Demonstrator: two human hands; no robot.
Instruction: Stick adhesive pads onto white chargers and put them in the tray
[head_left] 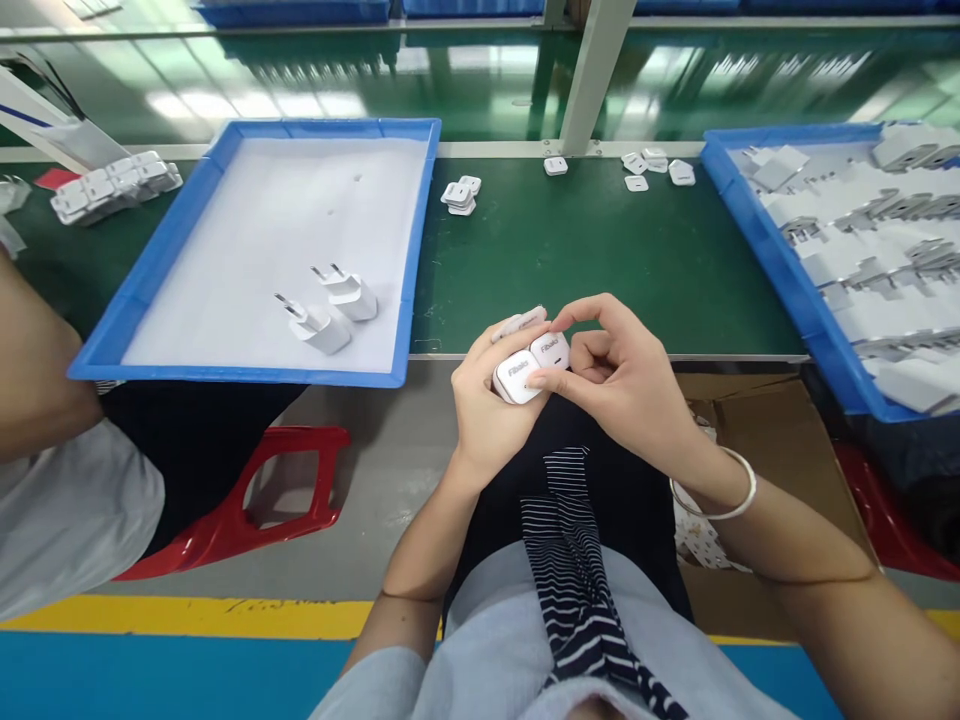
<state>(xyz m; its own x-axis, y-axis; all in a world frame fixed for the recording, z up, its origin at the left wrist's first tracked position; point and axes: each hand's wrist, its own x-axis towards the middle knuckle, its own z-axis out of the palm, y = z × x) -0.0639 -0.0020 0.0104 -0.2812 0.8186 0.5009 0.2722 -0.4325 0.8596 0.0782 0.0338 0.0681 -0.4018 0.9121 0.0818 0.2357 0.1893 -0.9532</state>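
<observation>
Here, 2 white logo-printed chargers [529,365], both hands' [487,405] fingers [581,312] clasped around them.

We see white chargers [529,365] with grey lettering, blue trays [247,374] lined white, a green bench mat [600,260], a red stool [247,500], a navy-and-white striped cloth [570,560].

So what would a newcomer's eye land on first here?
Both hands, left hand and right hand, pinch white chargers together at the table edge. Left of them a blue tray holds two plugs; a second blue tray at right is heaped with them.
</observation>
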